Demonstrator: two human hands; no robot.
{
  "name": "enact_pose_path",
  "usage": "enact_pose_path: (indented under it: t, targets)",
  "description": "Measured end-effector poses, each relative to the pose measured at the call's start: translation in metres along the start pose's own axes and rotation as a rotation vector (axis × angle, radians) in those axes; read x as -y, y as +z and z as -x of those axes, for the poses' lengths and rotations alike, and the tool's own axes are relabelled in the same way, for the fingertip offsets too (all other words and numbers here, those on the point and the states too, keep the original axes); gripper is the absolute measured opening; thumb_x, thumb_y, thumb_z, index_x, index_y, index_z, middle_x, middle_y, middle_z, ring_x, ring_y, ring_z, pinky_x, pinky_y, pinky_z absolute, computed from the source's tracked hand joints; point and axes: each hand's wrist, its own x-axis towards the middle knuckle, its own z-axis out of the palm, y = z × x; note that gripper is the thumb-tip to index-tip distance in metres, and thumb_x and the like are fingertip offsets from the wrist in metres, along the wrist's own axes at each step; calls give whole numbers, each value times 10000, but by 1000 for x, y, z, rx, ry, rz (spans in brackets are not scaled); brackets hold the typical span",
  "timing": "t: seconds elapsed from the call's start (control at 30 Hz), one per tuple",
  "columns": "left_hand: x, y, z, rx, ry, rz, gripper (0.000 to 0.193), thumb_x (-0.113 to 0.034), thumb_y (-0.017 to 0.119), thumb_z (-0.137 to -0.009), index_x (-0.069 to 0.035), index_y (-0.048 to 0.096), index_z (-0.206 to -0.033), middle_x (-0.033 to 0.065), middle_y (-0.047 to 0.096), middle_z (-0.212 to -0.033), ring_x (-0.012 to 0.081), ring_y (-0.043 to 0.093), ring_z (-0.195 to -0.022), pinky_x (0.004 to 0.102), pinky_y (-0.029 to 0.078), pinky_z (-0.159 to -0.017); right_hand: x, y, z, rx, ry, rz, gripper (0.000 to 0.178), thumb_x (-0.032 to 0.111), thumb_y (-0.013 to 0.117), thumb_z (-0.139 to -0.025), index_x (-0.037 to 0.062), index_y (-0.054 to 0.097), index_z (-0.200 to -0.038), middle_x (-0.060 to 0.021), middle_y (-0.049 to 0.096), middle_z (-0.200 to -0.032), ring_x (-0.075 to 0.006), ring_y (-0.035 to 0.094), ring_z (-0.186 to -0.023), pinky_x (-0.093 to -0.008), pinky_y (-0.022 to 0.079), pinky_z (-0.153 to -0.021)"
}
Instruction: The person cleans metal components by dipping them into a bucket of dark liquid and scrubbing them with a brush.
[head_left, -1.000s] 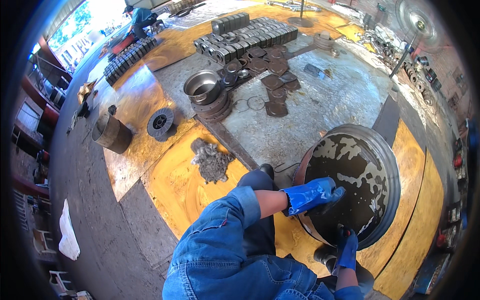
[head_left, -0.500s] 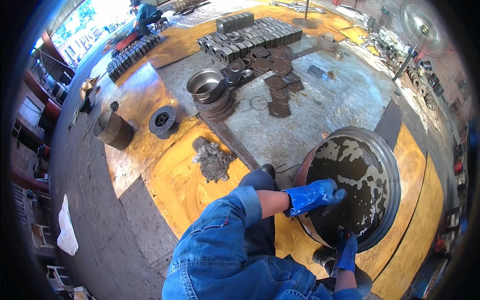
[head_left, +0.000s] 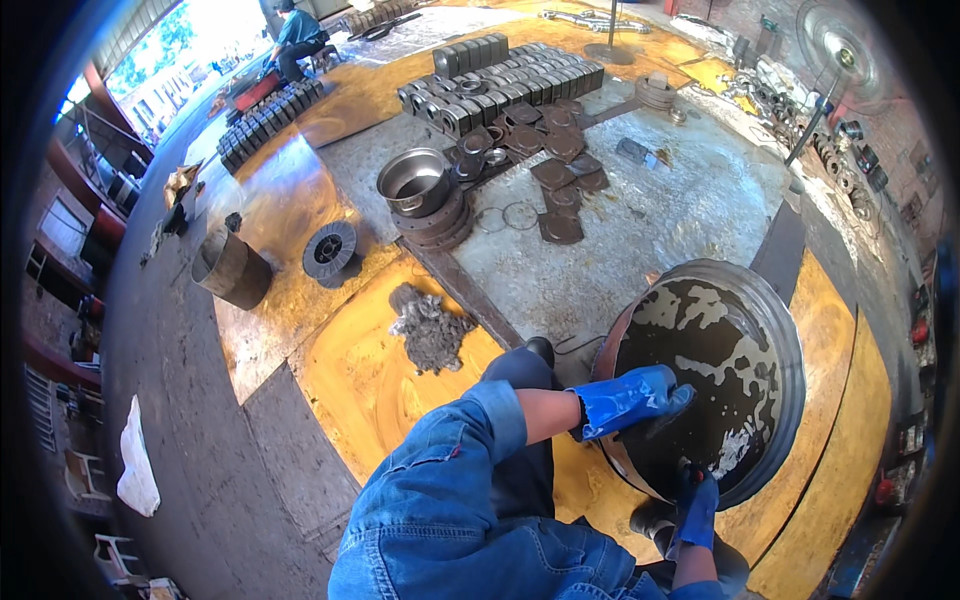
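Note:
A large round metal drum (head_left: pixel 790 400) of dark liquid with patches of pale foam stands in front of me at the right. My left hand (head_left: pixel 650 393), in a blue rubber glove, reaches over its left side, low above the liquid. The fingers are curled, and a dark shape just below them cannot be made out. My right hand (head_left: pixel 697 503), gloved in blue too, is at the drum's near rim. Its fingers look closed and dark against the liquid, with a tiny red spot among them; whatever they grip is hidden.
Grey fluffy waste (head_left: pixel 432 328) lies on a yellow floor plate. Beyond are a spool (head_left: pixel 331 252), a rusty bucket (head_left: pixel 233 270) and a steel bowl (head_left: pixel 414 180) on stacked rings. Farther off are flat dark plates (head_left: pixel 560 226), rows of metal blocks (head_left: pixel 520 80), a fan (head_left: pixel 840 55) and a seated person (head_left: pixel 296 42).
The view has shifted slightly. Both hands stay at almost the same places over the drum. The foam near my right hand has spread into a brighter patch. The far person sits more upright.

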Motion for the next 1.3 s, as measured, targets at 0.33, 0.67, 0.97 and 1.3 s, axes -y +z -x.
enact_pose_path:
  t: [0.33,0.67,0.97,1.3]
  targets:
    - [10,5,-7,45,-12,15,608,-548,596,-1032,16,765,-881,233,738,-811,388,738,-797,472,571,-787,10,-5,0,13,26,71,357,387,713,-1007,53,793,-1103,-233,769,-1078,-411,733,-1026,-444,566,-894]
    - [42,6,-12,-4,139,7,469,-444,645,-1055,-10,800,-968,229,764,-878,244,739,-797,419,574,-793,25,-6,11,86,74,336,287,307,702,-1022,32,752,-1087,-178,758,-969,-292,699,-887,-431,567,-835]
    - [10,-3,-5,-43,48,-37,585,-526,631,-1061,46,746,-1012,48,677,-784,165,593,-752,368,508,-733,77,-24,17,0,76,262,332,461,663,-1004,144,760,-1005,-199,757,-1005,-447,710,-1010,-519,573,-836]
    - [20,-5,-7,-3,-34,-37,644,-582,609,-1058,50,732,-1068,67,667,-847,162,572,-808,352,495,-776,70,-21,16,83,169,294,260,398,665,-993,173,761,-1078,-161,763,-1114,-421,708,-1071,-506,573,-895]
